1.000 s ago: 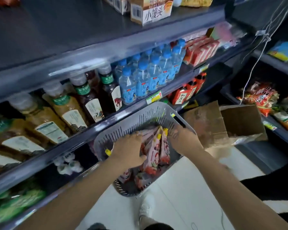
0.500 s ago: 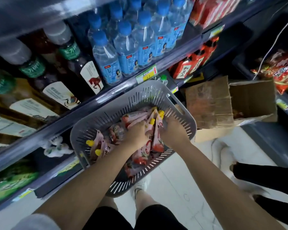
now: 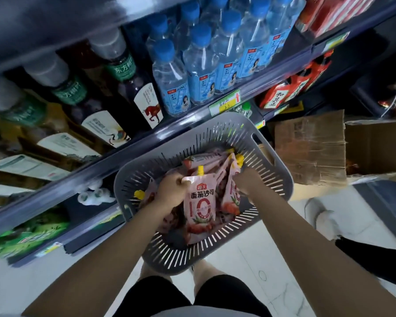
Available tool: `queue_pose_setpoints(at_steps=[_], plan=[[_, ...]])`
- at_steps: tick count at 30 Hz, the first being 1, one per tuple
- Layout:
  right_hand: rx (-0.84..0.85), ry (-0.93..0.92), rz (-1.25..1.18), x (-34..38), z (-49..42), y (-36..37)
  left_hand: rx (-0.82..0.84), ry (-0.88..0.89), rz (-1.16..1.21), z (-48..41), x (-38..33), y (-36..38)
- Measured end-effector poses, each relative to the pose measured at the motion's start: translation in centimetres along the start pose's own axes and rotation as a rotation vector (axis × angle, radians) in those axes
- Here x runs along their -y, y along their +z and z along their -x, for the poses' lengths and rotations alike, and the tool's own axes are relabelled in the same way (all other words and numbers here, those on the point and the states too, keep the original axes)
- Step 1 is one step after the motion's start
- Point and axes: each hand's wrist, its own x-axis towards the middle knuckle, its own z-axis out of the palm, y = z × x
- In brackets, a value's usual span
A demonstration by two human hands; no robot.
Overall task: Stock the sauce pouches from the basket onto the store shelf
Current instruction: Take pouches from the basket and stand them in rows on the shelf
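Down inside the grey slotted basket [image 3: 204,133], both hands work among pink sauce pouches. The left hand [image 3: 170,191] has its fingers curled round the top edge of an upright pouch [image 3: 200,209] at the basket's middle, just beside its yellow cap. The right hand [image 3: 246,181], toward the right wall, grips a second pouch [image 3: 232,197]. Other pouches [image 3: 206,160] lie against the far wall, below the store shelf [image 3: 101,165].
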Motion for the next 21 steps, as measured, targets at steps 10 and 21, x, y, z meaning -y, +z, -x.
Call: queue_pose_setpoints(at_steps=[10, 21], plan=[[0.211, 0.214, -0.532, -1.4, -2.6, 2.9, 0.062, -0.064, 0.014, 1.5, 2.1, -2.5], [0.326, 0.211, -0.507, -2.7, -4.8, 2.2, -0.058, -0.061, 0.187, 2.6, 2.3, -1.3]])
